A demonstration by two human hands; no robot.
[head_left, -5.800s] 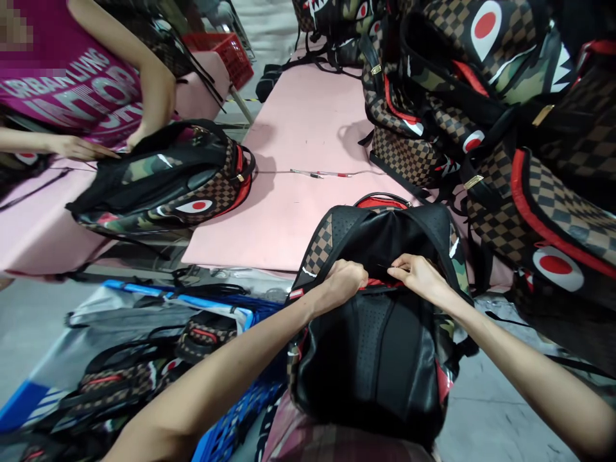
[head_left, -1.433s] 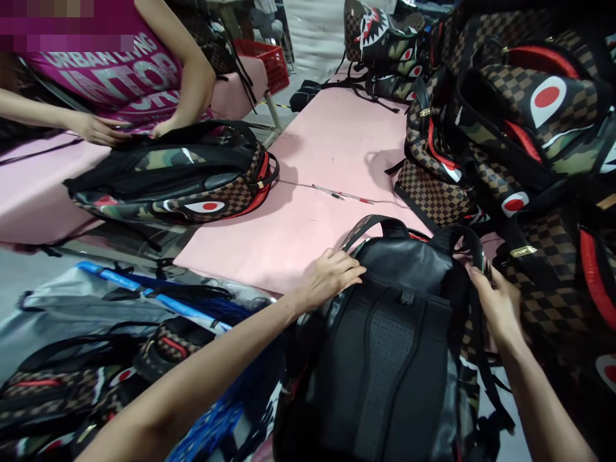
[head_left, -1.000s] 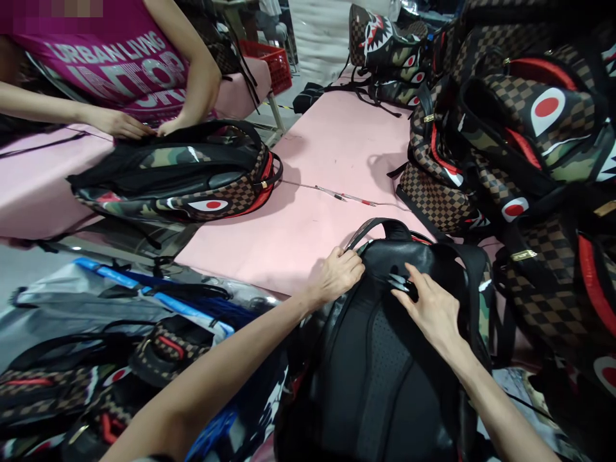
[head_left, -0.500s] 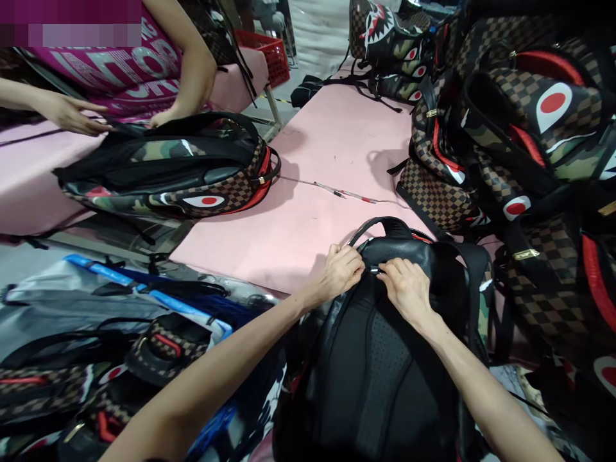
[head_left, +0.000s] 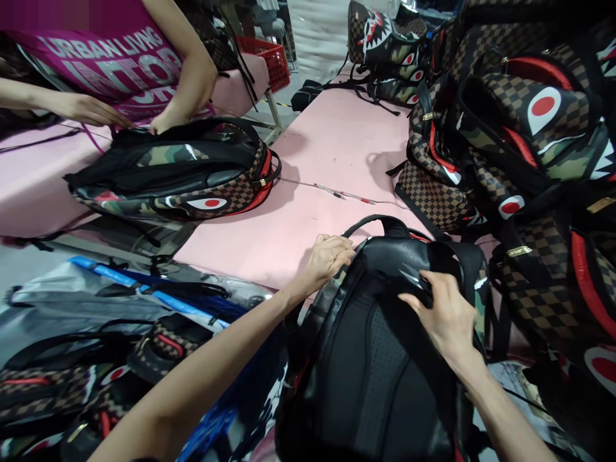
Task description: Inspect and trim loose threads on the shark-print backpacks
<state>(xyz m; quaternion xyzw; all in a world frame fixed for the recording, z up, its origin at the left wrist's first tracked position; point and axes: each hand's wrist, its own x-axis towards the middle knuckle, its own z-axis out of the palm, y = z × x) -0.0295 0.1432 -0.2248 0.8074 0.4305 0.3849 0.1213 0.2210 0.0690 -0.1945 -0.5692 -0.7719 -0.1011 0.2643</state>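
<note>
A black backpack (head_left: 380,359) stands in front of me, its padded back panel facing me and its top handle and straps loose at the upper edge. My left hand (head_left: 330,258) is closed at its upper left edge, fingers curled on the bag's side. Over the top right of the back panel, my right hand (head_left: 445,314) holds small metal thread snips (head_left: 411,276), the pointed blades directed left and apart. The thumb is away from the fingers, and the snips' grip is mostly hidden in the hand.
Across the pink table (head_left: 332,154), a co-worker's hands (head_left: 99,110) are at another backpack (head_left: 173,170). Checkered backpacks (head_left: 534,237) are piled on the right, more bags (head_left: 158,346) lie low on the left. A thin cord (head_left: 351,196) lies across the table.
My hands have moved apart: the left slid left along the bag's edge, the right moved right and down, and snip blades now show in it. The co-worker's backpack shifted slightly.
</note>
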